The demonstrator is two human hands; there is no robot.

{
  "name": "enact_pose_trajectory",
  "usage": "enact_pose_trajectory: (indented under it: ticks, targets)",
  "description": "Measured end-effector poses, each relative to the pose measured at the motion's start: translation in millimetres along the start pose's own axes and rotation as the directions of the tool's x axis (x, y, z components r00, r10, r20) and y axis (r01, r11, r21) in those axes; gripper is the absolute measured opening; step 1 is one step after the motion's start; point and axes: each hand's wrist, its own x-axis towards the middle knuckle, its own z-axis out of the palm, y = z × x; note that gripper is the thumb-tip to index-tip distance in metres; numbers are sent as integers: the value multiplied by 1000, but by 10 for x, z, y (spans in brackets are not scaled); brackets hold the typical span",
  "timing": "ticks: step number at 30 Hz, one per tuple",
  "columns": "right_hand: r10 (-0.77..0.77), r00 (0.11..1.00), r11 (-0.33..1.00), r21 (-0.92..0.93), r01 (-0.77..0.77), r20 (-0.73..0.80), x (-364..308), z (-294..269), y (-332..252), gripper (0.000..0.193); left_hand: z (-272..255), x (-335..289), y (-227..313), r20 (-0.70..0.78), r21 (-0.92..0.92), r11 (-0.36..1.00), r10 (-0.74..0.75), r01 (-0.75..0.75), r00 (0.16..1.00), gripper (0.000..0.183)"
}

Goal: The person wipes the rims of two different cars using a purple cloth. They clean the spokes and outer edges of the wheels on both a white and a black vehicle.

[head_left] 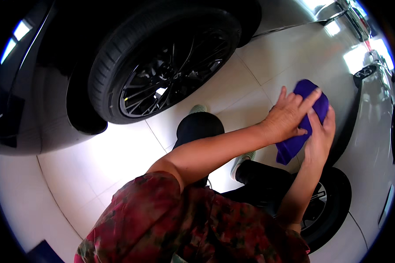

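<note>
A folded purple cloth (292, 147) is held up between my two hands, to the right of my knees. My left hand (289, 113) lies across it from the left, with its index finger stretched over the cloth and its thumb against the lower part. On the right side my right hand (322, 136) grips the same cloth, fingers and thumb around its edge. Parts of the cloth are hidden behind both hands.
A car wheel (175, 74) with black spokes stands at upper left, under a dark car body. Close on my right is a silver-grey car (368, 144), its wheel (338, 197) beside my right forearm. Pale floor tiles (237, 94) lie between them.
</note>
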Motion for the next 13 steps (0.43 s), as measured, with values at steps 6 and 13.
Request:
enact_pose_trajectory:
  ticks: [6, 13]
  targets:
    - [-210, 970, 976, -80, 201, -124, -244, -76, 297, 25, 101, 17, -79, 140, -109, 990, -76, 92, 987, 104]
    - [-404, 900, 908, -193, 372, -164, -112, -136, 479, 23, 185, 151, -140, 209, -166, 981, -68, 104, 976, 90]
